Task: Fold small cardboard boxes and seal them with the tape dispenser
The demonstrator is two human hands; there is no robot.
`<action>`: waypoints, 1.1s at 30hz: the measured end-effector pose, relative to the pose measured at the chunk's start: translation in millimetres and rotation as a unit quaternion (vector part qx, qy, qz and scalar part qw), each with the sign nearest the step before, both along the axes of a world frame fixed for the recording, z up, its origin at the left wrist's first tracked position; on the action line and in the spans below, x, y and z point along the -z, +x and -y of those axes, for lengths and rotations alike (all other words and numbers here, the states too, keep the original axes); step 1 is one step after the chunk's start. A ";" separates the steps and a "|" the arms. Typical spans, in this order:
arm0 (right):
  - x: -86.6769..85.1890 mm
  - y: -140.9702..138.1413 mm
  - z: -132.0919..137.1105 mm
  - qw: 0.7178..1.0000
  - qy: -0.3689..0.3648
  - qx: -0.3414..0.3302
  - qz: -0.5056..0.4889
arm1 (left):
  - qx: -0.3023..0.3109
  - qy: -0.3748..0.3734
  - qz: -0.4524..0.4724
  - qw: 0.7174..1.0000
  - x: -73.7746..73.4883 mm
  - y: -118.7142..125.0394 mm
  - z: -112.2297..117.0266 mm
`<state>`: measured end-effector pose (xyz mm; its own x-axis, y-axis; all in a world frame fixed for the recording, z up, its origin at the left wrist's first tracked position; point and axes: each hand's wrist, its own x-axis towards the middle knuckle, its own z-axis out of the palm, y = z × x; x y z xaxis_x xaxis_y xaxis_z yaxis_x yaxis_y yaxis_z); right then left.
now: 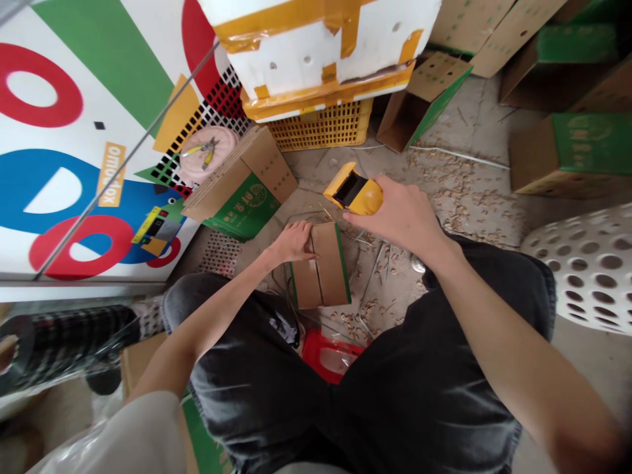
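Head view: what is the right hand (402, 214) doing?

It's gripping a yellow tape dispenser (353, 189) at center frame, fingers closing over its rounded end.

And the left hand (293, 242)?

It's pressing open-palmed on a folded cardboard box (323, 266), lying at lower center on the shaving-strewn floor (469, 191). The board is looking light and stiff, best taken by its edges.

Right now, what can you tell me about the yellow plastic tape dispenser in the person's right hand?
The yellow plastic tape dispenser has a smooth, chunky body, a rounded end and a dark rectangular opening. No tape is clearly visible. It lies tilted in the person's bare right hand, which wraps over the rounded end and hides part of it. The other end points away from the hand.
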<state>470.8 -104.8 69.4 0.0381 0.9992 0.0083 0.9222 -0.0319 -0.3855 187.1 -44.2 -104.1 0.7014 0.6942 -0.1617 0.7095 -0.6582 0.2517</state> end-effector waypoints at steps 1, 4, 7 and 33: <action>-0.4 0.0 0.1 1.000 -0.002 0.001 0.000 | 0.002 0.003 0.001 1.000 1.0 0.3 1.2; -1.4 -0.2 0.5 1.000 -0.009 0.001 -0.002 | -0.001 0.015 -0.007 1.000 6.1 2.5 8.1; -1.2 -0.6 0.6 1.000 -0.010 -0.003 -0.005 | 0.002 0.022 -0.030 0.999 13.9 4.4 14.8; -0.8 -2.5 2.2 1.000 -0.004 -0.010 -0.003 | 0.021 -0.051 -0.088 0.995 49.0 22.8 7.1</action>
